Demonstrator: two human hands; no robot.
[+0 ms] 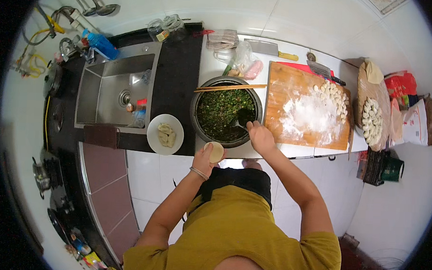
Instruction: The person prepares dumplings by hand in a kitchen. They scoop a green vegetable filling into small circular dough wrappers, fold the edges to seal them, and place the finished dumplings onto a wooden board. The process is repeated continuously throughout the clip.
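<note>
Head view: a white desk (251,151) carried a floured wooden board (339,141) and, to its left, a dark round pot (194,120) of chopped green filling (219,106). Farther left stood a white plate (154,144) of folded dumplings (166,135). The right hand (261,136) was closed round the handle of a spoon (239,124) dipped in the filling; the left hand (203,159), half curled, held a round dough wrapper (216,153) just off the pot's near rim. Scooping seemed to be in hand; the next move probably called for a modest spoonful on the wrapper's middle, its edge kept clean.

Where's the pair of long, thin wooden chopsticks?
In the head view, the long, thin wooden chopsticks lie across the far side of the dark round pot, just left of the floury wooden board.
</note>
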